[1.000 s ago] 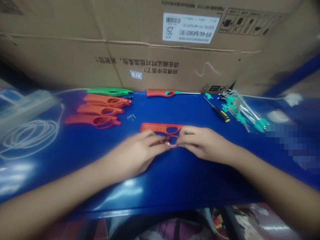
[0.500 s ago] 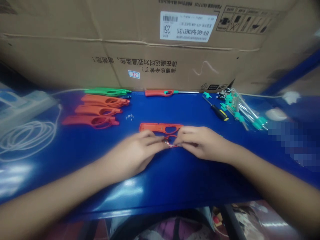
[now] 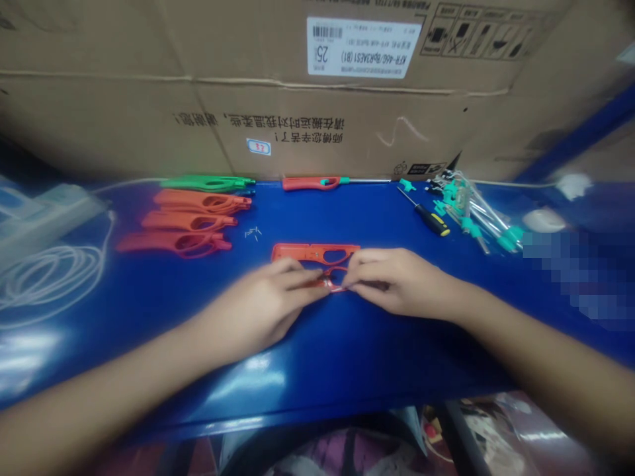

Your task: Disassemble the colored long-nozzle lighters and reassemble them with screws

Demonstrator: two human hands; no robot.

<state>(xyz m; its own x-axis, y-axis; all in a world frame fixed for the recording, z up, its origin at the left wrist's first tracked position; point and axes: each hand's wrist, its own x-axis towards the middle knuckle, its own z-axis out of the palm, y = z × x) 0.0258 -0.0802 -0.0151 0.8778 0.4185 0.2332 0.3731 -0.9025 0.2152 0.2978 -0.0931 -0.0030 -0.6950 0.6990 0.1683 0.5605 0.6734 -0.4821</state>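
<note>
Near the middle of the blue table, my left hand (image 3: 278, 294) and my right hand (image 3: 391, 277) are closed on the two ends of an orange-red lighter casing half (image 3: 338, 276). Its looped trigger opening shows between my fingertips. Something small and pale lies by my left fingertips, too small to name. Just beyond my hands rests a second casing half (image 3: 300, 252), its inner side up. Farther back lies a lighter (image 3: 310, 184) with a red handle and a metal tube.
Several orange and red casings (image 3: 191, 220) and a green casing (image 3: 206, 182) lie at left, with small screws (image 3: 254, 233) beside them. A screwdriver (image 3: 430, 219) and metal tubes with teal parts (image 3: 481, 215) lie at right. A cardboard box (image 3: 149, 132) stands behind; a white cable (image 3: 54, 281) coils at left.
The view has shifted slightly, so everything sits a little farther left. My hands keep their hold on the casing half, with only slight finger movement.
</note>
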